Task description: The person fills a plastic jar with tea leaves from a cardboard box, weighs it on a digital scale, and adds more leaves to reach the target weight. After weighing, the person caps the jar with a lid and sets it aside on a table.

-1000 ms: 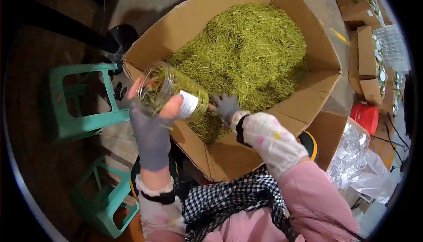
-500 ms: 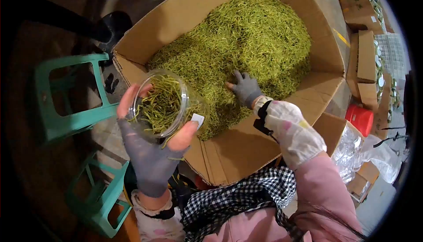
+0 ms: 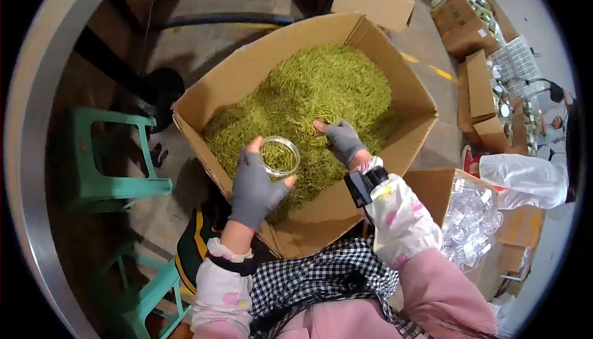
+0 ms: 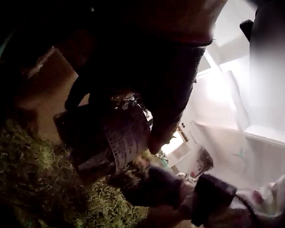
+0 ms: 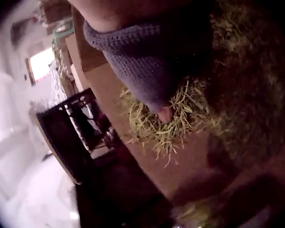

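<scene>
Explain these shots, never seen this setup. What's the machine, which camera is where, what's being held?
No machine: a person works with two hands in grey fingerless gloves. One picture now looks down from the head; two others come from cameras on the left and right wrists.

In the head view, a large cardboard box holds a heap of green plant strands. The left hand grips a clear jar with strands inside; the dark left wrist view shows its label, unreadable. The right hand is at the heap, and the right wrist view shows it holding a clump of strands.

Nearby are clear containers in another box and green plastic stools.
</scene>
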Demonstrator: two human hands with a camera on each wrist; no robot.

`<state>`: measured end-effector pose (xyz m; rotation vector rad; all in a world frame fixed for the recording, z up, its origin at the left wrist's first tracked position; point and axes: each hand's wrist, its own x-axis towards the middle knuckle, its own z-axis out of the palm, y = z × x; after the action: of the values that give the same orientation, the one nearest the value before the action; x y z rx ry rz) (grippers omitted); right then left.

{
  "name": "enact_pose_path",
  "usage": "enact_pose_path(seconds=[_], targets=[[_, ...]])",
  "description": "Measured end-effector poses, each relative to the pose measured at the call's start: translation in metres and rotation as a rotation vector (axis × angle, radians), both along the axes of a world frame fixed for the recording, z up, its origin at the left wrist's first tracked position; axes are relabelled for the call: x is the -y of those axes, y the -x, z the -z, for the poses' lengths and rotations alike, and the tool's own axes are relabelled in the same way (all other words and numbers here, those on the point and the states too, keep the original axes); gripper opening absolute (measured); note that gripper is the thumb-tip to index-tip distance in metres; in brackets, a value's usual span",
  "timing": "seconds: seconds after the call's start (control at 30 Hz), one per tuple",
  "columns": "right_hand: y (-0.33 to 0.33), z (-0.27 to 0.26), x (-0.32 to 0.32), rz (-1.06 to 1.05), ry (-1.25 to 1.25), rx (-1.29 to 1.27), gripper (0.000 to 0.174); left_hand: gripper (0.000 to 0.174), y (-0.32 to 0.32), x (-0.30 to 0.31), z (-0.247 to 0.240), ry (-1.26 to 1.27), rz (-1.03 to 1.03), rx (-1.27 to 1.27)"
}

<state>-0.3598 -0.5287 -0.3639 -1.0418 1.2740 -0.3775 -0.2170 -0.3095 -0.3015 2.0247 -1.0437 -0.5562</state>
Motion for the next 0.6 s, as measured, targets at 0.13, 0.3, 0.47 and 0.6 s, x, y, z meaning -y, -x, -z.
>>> enact_pose_path(seconds=[0.13,0.3,0.47,0.6], targets=[[0.001,-0.054,-0.032,0.058,-0.035,0.266,0.096,0.127,0.008,0.009,0.012,-0.075,0.098,0.179],[-0.009,-0.047,-0.064,-0.391,0.264,0.182,0.061,0.135,0.013,0.013,-0.006,-0.006,0.101,0.184],[0.002,-0.097,-0.077,-0.716,0.652,-0.317,0.075,0.117,0.012,0.009,-0.016,-0.087,0.199,0.171],[0.01,-0.09,-0.076,-0.64,0.699,-0.099,0.064,0.105,0.009,0.008,-0.007,0.005,0.172,0.219]])
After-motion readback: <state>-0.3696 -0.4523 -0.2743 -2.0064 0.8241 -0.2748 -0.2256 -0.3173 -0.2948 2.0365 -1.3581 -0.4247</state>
